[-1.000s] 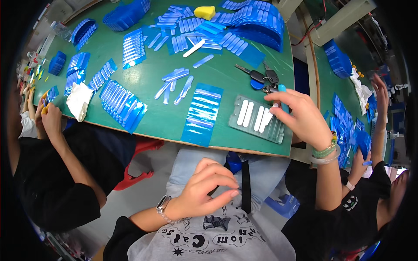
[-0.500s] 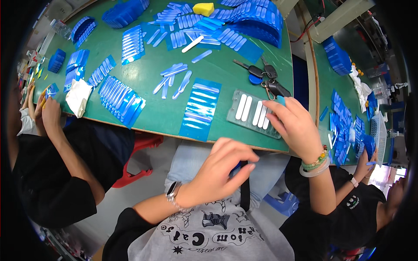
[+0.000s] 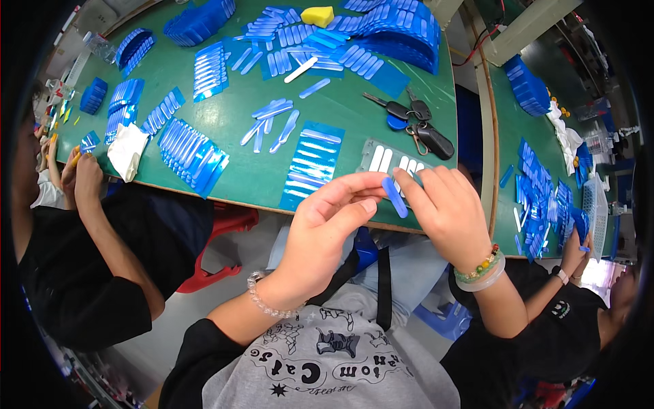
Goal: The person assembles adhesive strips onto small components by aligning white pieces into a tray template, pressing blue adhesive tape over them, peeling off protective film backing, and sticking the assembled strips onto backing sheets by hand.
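Observation:
A slim blue strip (image 3: 396,198) with rounded ends is between my hands, above the table's near edge. My left hand (image 3: 334,221) has its index fingertip at the strip's upper end, its thumb close by. From the other side my right hand (image 3: 446,211) meets the strip with bent fingers; its thumb is mostly hidden. Just behind, partly covered by my right hand, lies a clear grey case (image 3: 368,150) with several white strips (image 3: 381,159). Left of it rests a blue sheet (image 3: 311,167) bearing a row of strips.
Loose blue strips (image 3: 268,123) lie mid-table, with a key bunch (image 3: 417,123) at the right. Stacked blue sheets (image 3: 398,34) and a yellow block (image 3: 318,16) are farther back. White paper (image 3: 127,151) sits at the left. People work on both sides.
My right hand has come from the case toward my body. My left hand has risen to meet it, and the blue strip now shows between them.

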Action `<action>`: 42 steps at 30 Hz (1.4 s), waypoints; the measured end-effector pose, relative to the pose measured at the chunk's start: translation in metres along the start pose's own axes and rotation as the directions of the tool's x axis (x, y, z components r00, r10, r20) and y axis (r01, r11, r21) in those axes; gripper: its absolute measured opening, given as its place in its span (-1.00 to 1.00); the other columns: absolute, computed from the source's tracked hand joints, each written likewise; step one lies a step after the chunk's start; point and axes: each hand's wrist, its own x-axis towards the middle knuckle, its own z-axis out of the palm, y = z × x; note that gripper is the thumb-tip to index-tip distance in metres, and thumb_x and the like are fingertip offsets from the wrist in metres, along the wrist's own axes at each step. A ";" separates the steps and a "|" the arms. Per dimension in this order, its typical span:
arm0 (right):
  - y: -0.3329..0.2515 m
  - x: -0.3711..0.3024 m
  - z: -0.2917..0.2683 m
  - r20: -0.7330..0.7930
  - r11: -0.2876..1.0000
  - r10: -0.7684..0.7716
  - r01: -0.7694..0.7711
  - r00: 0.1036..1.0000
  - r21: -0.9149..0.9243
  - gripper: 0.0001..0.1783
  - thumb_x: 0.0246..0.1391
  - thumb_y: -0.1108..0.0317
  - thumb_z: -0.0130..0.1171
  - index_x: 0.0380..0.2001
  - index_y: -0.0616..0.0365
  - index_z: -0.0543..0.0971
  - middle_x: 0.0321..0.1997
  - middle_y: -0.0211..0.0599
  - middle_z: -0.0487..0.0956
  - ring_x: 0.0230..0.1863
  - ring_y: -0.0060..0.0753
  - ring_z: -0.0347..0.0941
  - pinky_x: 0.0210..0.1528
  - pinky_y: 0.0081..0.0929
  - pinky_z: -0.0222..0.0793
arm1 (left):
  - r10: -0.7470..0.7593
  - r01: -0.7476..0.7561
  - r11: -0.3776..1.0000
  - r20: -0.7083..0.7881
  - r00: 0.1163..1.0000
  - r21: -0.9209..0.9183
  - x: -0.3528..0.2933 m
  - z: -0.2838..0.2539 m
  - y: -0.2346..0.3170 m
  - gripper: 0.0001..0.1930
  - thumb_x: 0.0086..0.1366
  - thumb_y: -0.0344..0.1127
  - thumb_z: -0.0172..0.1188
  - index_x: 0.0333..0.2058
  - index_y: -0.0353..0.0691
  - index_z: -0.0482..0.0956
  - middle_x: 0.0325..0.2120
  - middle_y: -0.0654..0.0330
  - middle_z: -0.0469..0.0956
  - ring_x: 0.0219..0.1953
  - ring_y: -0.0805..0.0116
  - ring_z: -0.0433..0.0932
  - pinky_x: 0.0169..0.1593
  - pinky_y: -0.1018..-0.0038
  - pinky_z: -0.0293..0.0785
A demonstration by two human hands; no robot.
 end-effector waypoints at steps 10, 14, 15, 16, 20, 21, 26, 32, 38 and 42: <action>-0.013 -0.019 -0.001 -0.085 0.969 0.158 -0.138 0.984 0.206 -0.64 -0.16 0.50 0.26 -0.17 0.20 0.59 -0.39 -0.30 0.45 -0.35 -0.31 0.45 -0.31 -0.38 0.40 | 0.077 -0.077 0.996 0.001 0.997 0.051 -0.005 -0.009 0.000 -0.62 0.31 -0.47 0.11 0.11 -0.38 0.47 0.03 0.14 0.51 0.04 0.43 0.46 0.14 0.48 0.36; -0.033 -0.013 -0.014 -0.166 0.795 0.410 -0.262 0.897 0.548 -0.61 -0.18 0.55 0.42 -0.19 0.21 0.59 -0.34 -0.21 0.55 -0.36 -0.22 0.48 -0.36 -0.39 0.43 | 0.195 -0.240 0.942 0.202 0.960 0.235 -0.015 -0.009 -0.014 -0.56 0.31 -0.51 0.10 0.17 -0.29 0.44 0.13 0.14 0.40 0.07 0.40 0.39 0.05 0.52 0.33; -0.035 -0.012 -0.007 -0.246 0.847 0.364 -0.209 0.898 0.490 -0.63 -0.18 0.55 0.42 -0.21 0.19 0.60 -0.34 -0.22 0.56 -0.38 -0.22 0.48 -0.37 -0.40 0.43 | 0.194 -0.248 0.931 0.213 0.957 0.267 -0.018 -0.006 -0.017 -0.56 0.30 -0.51 0.10 0.17 -0.29 0.45 0.12 0.14 0.41 0.08 0.40 0.37 0.07 0.51 0.32; -0.035 -0.011 -0.005 -0.319 0.891 0.308 -0.153 0.896 0.428 -0.65 -0.18 0.56 0.41 -0.23 0.18 0.61 -0.34 -0.22 0.57 -0.40 -0.23 0.48 -0.38 -0.41 0.44 | 0.195 -0.256 0.919 0.219 0.956 0.300 -0.022 -0.001 -0.019 -0.56 0.29 -0.51 0.11 0.16 -0.28 0.45 0.11 0.14 0.42 0.08 0.41 0.35 0.08 0.51 0.31; -0.028 -0.023 -0.010 -0.157 0.772 0.424 -0.265 0.892 0.578 -0.72 -0.16 0.55 0.39 -0.28 0.17 0.64 -0.38 -0.25 0.59 -0.45 -0.27 0.49 -0.42 -0.43 0.44 | 0.258 -0.384 0.725 0.292 0.921 0.571 -0.022 0.003 -0.021 -0.55 0.25 -0.51 0.15 0.15 -0.28 0.47 0.12 0.11 0.42 0.06 0.33 0.38 0.12 0.44 0.28; -0.026 -0.024 -0.010 -0.152 0.770 0.424 -0.266 0.893 0.580 -0.72 -0.16 0.55 0.39 -0.28 0.17 0.64 -0.38 -0.25 0.59 -0.45 -0.27 0.49 -0.42 -0.43 0.44 | 0.220 -0.345 0.768 0.283 0.934 0.539 -0.019 0.003 -0.022 -0.55 0.24 -0.50 0.16 0.13 -0.28 0.48 0.08 0.11 0.43 0.06 0.28 0.38 0.14 0.41 0.27; 0.002 -0.033 -0.009 0.096 0.330 0.758 -0.507 0.645 0.796 -0.83 0.00 0.54 0.35 -0.28 0.25 0.64 -0.37 -0.43 0.63 -0.39 -0.69 0.46 -0.39 -0.68 0.34 | 0.060 -0.116 0.941 0.181 0.982 0.319 -0.007 -0.001 -0.016 -0.57 0.18 -0.48 0.21 0.08 -0.27 0.51 -0.04 0.08 0.44 0.05 0.14 0.36 0.15 0.30 0.23; 0.028 -0.034 0.032 0.313 0.074 0.741 -0.535 0.595 0.842 -0.85 0.06 0.51 0.32 -0.28 0.30 0.61 -0.31 -0.44 0.55 -0.31 -0.70 0.40 -0.24 -0.69 0.33 | 0.426 -0.406 -0.089 0.403 0.810 0.909 0.014 0.000 -0.010 -0.32 -0.02 -0.45 0.34 0.16 -0.16 0.41 0.04 0.03 0.40 0.07 0.04 0.33 0.10 0.18 0.21; 0.013 -0.025 0.027 0.144 0.453 0.722 -0.619 0.677 0.642 -0.74 -0.03 0.48 0.34 -0.23 0.25 0.58 -0.37 -0.38 0.47 -0.39 -0.57 0.38 -0.30 -0.56 0.35 | 0.327 -0.469 -0.297 0.550 0.768 0.832 0.046 0.000 -0.006 -0.07 -0.10 -0.25 0.43 0.31 -0.17 0.24 0.20 -0.03 0.30 0.29 -0.05 0.19 0.27 0.02 0.00; 0.009 -0.021 0.021 0.127 0.535 0.685 -0.614 0.717 0.580 -0.70 -0.03 0.50 0.30 -0.17 0.20 0.56 -0.40 -0.36 0.45 -0.41 -0.49 0.39 -0.36 -0.50 0.37 | 0.233 -0.469 -0.274 0.531 0.815 0.840 0.050 0.001 -0.004 -0.05 -0.10 -0.20 0.42 0.32 -0.17 0.22 0.22 -0.09 0.29 0.33 -0.07 0.15 0.34 -0.04 -0.09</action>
